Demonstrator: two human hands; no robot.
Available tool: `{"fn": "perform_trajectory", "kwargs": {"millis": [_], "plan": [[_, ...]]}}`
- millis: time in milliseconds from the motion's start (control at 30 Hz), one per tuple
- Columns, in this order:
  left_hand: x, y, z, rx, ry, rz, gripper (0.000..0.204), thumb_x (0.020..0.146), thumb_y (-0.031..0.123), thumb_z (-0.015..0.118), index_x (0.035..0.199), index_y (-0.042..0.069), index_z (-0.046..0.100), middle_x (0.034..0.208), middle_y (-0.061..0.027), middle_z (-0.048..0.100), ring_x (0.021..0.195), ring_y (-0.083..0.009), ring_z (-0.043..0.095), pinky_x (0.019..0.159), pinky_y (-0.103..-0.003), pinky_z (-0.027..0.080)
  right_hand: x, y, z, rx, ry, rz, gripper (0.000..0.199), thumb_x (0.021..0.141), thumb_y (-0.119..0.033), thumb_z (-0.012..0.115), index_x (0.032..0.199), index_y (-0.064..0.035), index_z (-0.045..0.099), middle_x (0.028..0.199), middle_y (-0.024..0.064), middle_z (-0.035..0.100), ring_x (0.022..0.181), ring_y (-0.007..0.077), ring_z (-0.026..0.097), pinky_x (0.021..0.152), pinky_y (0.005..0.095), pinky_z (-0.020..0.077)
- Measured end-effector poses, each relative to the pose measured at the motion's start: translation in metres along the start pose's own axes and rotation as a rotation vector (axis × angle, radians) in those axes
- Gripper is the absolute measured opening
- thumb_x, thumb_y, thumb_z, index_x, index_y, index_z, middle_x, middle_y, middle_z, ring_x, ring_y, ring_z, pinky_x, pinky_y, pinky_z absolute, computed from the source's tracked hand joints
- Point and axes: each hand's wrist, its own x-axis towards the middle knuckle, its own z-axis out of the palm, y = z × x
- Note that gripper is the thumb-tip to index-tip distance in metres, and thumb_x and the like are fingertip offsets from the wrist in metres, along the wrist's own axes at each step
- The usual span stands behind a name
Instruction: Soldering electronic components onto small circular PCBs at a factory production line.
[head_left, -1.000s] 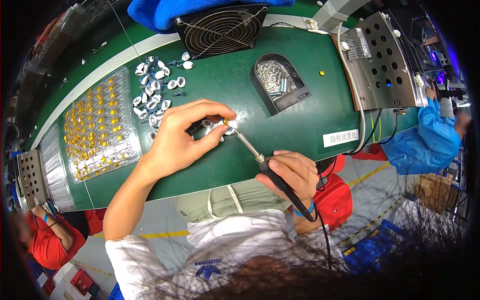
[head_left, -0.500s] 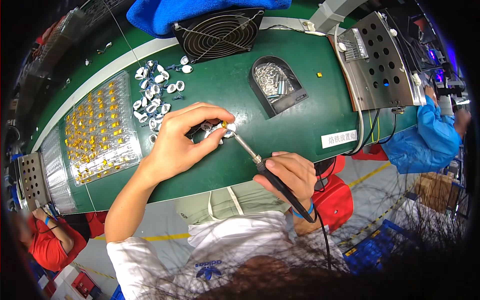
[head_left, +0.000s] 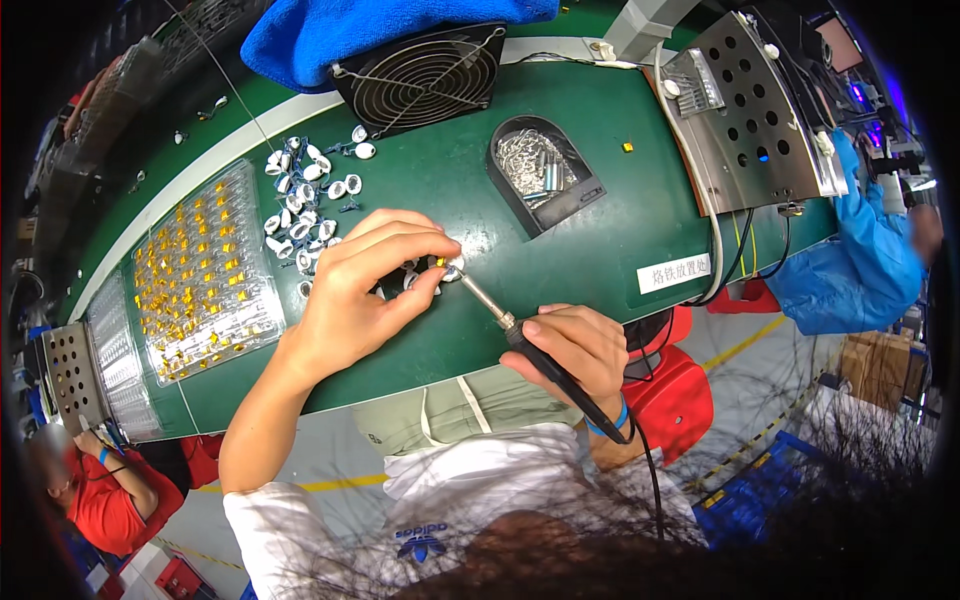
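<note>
Left hand pinching a small white part, right hand gripping soldering iron; loose white parts, black fan behind.

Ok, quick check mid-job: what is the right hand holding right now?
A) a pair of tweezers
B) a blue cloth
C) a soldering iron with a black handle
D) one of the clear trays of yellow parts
C: the right hand grips the black handle of a soldering iron, whose metal tip points up-left at the small white part pinched in the left hand fingertips over the green bench.
</note>
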Motion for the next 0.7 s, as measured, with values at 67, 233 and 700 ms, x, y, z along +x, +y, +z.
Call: {"fn": "perform_trajectory", "kwargs": {"millis": [67, 233, 700], "plan": [[0.0004, 0.0003, -0.0002, 0.017, 0.003, 0.029, 0.033, 0.079, -0.010, 0.078, 0.109, 0.002, 0.076, 0.103, -0.0106, 0.076, 0.102, -0.0276, 0.071, 0.085, -0.037, 0.058, 0.0019, -0.0003, 0.0000, 0.001, 0.004, -0.003, 0.043, 0.073, -0.016, 0.096, 0.108, -0.0053, 0.072, 0.088, 0.0063, 0.074, 0.073, 0.0242, 0.073, 0.073, 0.0369, 0.0642], [0.0015, 0.0018, 0.0001, 0.040, 0.005, 0.017, 0.033, 0.078, -0.010, 0.078, 0.109, 0.002, 0.076, 0.103, -0.0106, 0.076, 0.102, -0.0273, 0.071, 0.084, -0.037, 0.058, 0.0026, -0.0001, -0.0012, -0.007, -0.004, 0.003, 0.043, 0.073, -0.016, 0.096, 0.107, -0.0048, 0.073, 0.089, 0.0067, 0.075, 0.072, 0.0246, 0.073, 0.071, 0.0369, 0.0643], [0.0010, 0.0064, -0.0004, 0.105, -0.032, 0.019, 0.033, 0.078, -0.009, 0.080, 0.108, 0.002, 0.076, 0.105, -0.0108, 0.077, 0.108, -0.0293, 0.071, 0.090, -0.037, 0.059, -0.0024, 0.0030, -0.0003, 0.024, 0.017, 0.006, 0.046, 0.072, -0.020, 0.096, 0.107, -0.0035, 0.073, 0.088, 0.0080, 0.075, 0.072, 0.0272, 0.074, 0.070, 0.0378, 0.0648]]}}
